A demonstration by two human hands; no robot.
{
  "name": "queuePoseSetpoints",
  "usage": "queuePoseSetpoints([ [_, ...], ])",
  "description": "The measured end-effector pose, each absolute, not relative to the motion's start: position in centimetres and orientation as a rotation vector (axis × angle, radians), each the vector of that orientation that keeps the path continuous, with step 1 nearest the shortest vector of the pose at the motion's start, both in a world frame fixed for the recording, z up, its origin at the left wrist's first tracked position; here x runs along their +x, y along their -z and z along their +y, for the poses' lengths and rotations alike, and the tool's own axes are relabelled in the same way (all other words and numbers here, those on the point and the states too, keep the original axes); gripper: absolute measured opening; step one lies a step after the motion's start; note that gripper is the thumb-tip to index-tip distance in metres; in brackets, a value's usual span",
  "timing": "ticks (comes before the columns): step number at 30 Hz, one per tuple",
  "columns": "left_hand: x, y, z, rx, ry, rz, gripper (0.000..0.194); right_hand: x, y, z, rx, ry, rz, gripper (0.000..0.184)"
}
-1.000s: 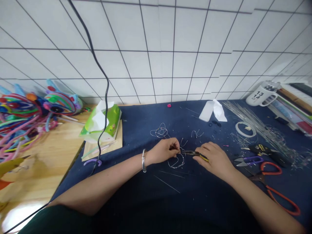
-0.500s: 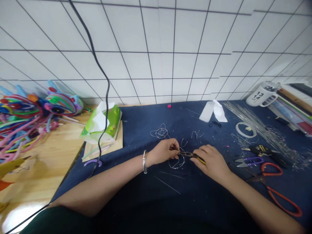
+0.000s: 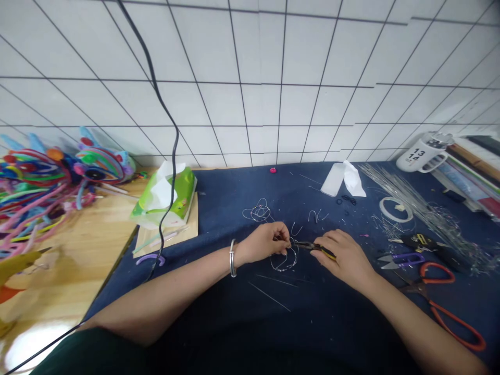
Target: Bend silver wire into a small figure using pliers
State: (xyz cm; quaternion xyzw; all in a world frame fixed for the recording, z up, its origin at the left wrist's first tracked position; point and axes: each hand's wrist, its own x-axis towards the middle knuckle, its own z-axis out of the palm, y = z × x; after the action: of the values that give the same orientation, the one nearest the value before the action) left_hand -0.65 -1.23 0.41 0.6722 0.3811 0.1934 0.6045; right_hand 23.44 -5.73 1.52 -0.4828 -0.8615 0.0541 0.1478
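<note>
My left hand [image 3: 269, 240], with a silver bangle at its wrist, pinches a thin beaded wire loop [image 3: 284, 268]; the held part is hidden by the fingers. The loop hangs in a rough ring over the dark blue cloth. Wrapped round the yellow-and-black handles of the pliers [image 3: 308, 246] is my right hand [image 3: 338, 255]. The pliers' jaws point left, close to my left fingertips; I cannot tell whether they grip the wire. Another beaded wire coil [image 3: 260, 211] lies just behind my left hand, and short bent wires [image 3: 317, 215] lie beyond the pliers.
To the right lie orange-handled scissors [image 3: 437, 278], purple snips [image 3: 406, 259], a wire bundle [image 3: 394, 185] and a white ring coil [image 3: 396, 209]. A tissue pack [image 3: 183, 195] stands at left, with a black cable [image 3: 174, 151] hanging before it. A mug [image 3: 417, 154] stands back right.
The pliers and my right hand have shifted slightly right, so the jaws are a little farther from my left fingers. My left hand stays pinched in nearly the same place.
</note>
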Motion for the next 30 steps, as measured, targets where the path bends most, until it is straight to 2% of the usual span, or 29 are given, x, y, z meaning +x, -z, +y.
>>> queuePoseSetpoints([
  [24,-0.6,-0.5,-1.2,1.475,-0.398,0.832,0.012,22.9,-0.1,-6.1,-1.313,-0.044,-2.490,0.025],
  [30,-0.6,-0.8,-1.1,1.446,-0.390,0.803,0.018,22.9,0.2,-6.1,-1.321,-0.055,-2.441,0.025],
])
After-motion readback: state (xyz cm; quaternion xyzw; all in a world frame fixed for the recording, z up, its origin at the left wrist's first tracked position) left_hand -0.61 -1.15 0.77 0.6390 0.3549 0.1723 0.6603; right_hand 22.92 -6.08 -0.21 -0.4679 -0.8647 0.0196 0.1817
